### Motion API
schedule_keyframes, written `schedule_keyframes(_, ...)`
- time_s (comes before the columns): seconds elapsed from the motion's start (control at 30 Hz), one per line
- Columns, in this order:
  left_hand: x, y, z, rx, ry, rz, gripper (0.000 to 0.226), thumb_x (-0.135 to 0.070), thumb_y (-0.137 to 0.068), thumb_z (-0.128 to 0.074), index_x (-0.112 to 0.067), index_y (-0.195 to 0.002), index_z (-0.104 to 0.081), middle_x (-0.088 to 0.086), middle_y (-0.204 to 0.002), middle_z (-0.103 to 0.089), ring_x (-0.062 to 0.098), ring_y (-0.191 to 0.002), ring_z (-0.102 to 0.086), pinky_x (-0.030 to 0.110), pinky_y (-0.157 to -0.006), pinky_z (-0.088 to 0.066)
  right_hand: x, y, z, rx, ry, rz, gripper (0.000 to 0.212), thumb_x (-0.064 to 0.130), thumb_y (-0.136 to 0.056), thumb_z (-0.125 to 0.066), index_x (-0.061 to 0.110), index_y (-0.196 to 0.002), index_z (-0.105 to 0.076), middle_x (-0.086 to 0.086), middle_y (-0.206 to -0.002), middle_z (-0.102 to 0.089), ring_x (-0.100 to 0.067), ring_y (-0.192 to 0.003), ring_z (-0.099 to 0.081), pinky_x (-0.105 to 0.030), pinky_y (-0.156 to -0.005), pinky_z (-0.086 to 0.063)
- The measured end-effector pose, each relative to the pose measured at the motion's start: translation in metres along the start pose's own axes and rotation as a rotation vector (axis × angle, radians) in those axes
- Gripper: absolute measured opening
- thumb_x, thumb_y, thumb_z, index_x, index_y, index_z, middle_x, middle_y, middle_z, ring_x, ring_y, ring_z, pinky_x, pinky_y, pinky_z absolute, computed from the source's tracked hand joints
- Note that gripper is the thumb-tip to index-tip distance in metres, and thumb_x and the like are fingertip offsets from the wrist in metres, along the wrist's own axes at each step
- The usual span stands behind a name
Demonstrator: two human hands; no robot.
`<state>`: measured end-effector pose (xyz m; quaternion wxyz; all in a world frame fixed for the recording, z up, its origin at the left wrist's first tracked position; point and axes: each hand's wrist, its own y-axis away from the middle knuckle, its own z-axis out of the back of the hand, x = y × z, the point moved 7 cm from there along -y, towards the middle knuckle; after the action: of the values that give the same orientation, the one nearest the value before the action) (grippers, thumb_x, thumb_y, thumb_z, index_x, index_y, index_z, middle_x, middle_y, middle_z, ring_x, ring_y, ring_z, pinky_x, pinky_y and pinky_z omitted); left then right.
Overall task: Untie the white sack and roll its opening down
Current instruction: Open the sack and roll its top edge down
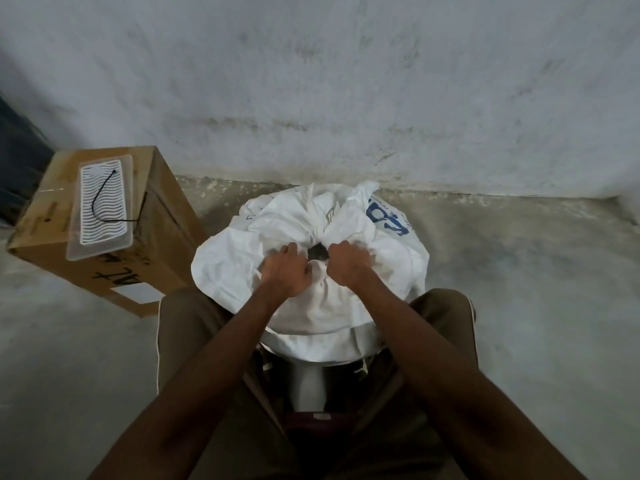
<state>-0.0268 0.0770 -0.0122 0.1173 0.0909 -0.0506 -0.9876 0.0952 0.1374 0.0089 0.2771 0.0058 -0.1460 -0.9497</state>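
White sack [377, 258] upright on floor [519, 271], between the knees, near wall [346, 81]; mouth partly open, small dark gap at centre; far side bunched and knotted. Left hand [287, 271] and right hand [348, 266] at near rim of sack, fingers curled round cloth; cardboard box [159, 237] left of sack, clear tray [102, 206] on top.

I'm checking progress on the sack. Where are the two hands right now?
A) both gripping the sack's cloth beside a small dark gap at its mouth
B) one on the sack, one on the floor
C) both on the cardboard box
A: the left hand and right hand each bunch the white sack cloth beside the dark gap.
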Motion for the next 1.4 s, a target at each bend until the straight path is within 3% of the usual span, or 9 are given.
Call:
schedule_keyframes(0.1, 0.011, -0.004, 0.013, -0.168, 0.398, 0.165, 0.039, -0.043, -0.093, -0.046, -0.013, -0.083, -0.070, 0.002, -0.084, -0.067, 0.025, -0.083, -0.068, 0.038, -0.074, -0.055, -0.006, -0.005, 0.015, -0.227, -0.075, -0.026, 0.023, 0.014, -0.093, -0.056, 0.012, -0.116, -0.059, -0.008, -0.120, -0.058, -0.030, -0.111, -0.059, -0.040, -0.085, -0.050)
schedule_keyframes(0.17, 0.014, -0.011, 0.026, -0.306, 0.482, 0.203, 0.029, -0.035, -0.092, -0.054, -0.013, -0.093, -0.072, 0.003, -0.089, -0.069, 0.022, -0.083, -0.067, 0.036, -0.073, -0.055, -0.005, -0.012, 0.022, -0.286, -0.033, -0.004, 0.029, 0.015, -0.090, -0.064, 0.011, -0.118, -0.059, -0.011, -0.125, -0.055, -0.032, -0.115, -0.055, -0.042, -0.090, -0.049)
schedule_keyframes(0.33, -0.007, -0.057, 0.044, -0.323, 0.150, -0.027, 0.037, -0.014, -0.079, -0.059, -0.010, -0.115, -0.066, 0.012, -0.107, -0.063, 0.029, -0.101, -0.056, 0.039, -0.082, -0.052, -0.006, -0.042, 0.031, -0.321, 0.064, -0.011, 0.053, 0.025, -0.078, -0.080, 0.009, -0.124, -0.060, -0.012, -0.128, -0.056, -0.032, -0.119, -0.052, -0.044, -0.096, -0.046)
schedule_keyframes(0.47, -0.009, -0.094, 0.025, -0.081, -0.192, -0.018, 0.052, -0.046, -0.080, -0.061, -0.016, -0.123, -0.061, 0.013, -0.123, -0.059, 0.033, -0.116, -0.047, 0.046, -0.098, -0.035, -0.013, -0.067, 0.026, -0.274, 0.186, -0.101, 0.052, 0.046, -0.079, -0.074, 0.017, -0.121, -0.062, -0.007, -0.119, -0.063, -0.028, -0.114, -0.052, -0.041, -0.092, -0.042)
schedule_keyframes(0.57, -0.006, -0.103, 0.007, 0.046, -0.292, 0.013, 0.054, -0.055, -0.086, -0.057, -0.020, -0.126, -0.059, 0.008, -0.128, -0.060, 0.031, -0.123, -0.046, 0.050, -0.105, -0.027, -0.020, -0.078, 0.017, -0.198, 0.287, -0.087, 0.050, 0.043, -0.086, -0.067, 0.019, -0.129, -0.055, -0.005, -0.126, -0.061, -0.028, -0.125, -0.044, -0.042, -0.100, -0.035)
schedule_keyframes(0.87, 0.045, -0.094, 0.067, -0.135, -0.078, 0.190, 0.041, -0.047, -0.090, -0.058, -0.027, -0.126, -0.059, 0.006, -0.121, -0.067, 0.031, -0.118, -0.057, 0.054, -0.107, -0.032, -0.069, -0.043, 0.055, -0.323, 0.238, -0.191, 0.039, 0.031, -0.089, -0.066, 0.027, -0.126, -0.056, 0.003, -0.112, -0.069, -0.033, -0.123, -0.046, -0.047, -0.098, -0.038)
schedule_keyframes(1.03, 0.063, -0.062, 0.138, -0.270, -0.187, 0.208, 0.044, -0.039, -0.087, -0.062, -0.025, -0.128, -0.056, 0.006, -0.118, -0.068, 0.032, -0.113, -0.059, 0.056, -0.103, -0.034, -0.075, 0.001, 0.124, -0.546, 0.219, -0.229, 0.035, 0.007, -0.065, -0.074, 0.022, -0.096, -0.064, 0.003, -0.081, -0.067, -0.034, -0.097, -0.053, -0.042, -0.079, -0.042)
schedule_keyframes(1.23, 0.105, -0.001, 0.182, -0.439, -0.143, 0.349, 0.047, -0.027, -0.077, -0.061, -0.022, -0.123, -0.056, 0.010, -0.103, -0.071, 0.035, -0.100, -0.059, 0.049, -0.095, -0.041, -0.089, 0.051, 0.159, -0.551, 0.293, -0.320, 0.032, 0.024, -0.086, -0.065, 0.026, -0.117, -0.060, 0.004, -0.117, -0.062, -0.029, -0.116, -0.046, -0.043, -0.092, -0.034)
schedule_keyframes(1.4, 0.114, 0.021, 0.175, -0.349, -0.029, 0.365, 0.067, -0.045, -0.077, -0.065, -0.022, -0.136, -0.043, 0.015, -0.117, -0.067, 0.037, -0.112, -0.056, 0.053, -0.104, -0.039, -0.075, 0.071, 0.157, -0.532, 0.260, -0.325, 0.029, 0.021, -0.083, -0.064, 0.027, -0.111, -0.059, 0.007, -0.106, -0.063, -0.025, -0.110, -0.046, -0.041, -0.089, -0.034)
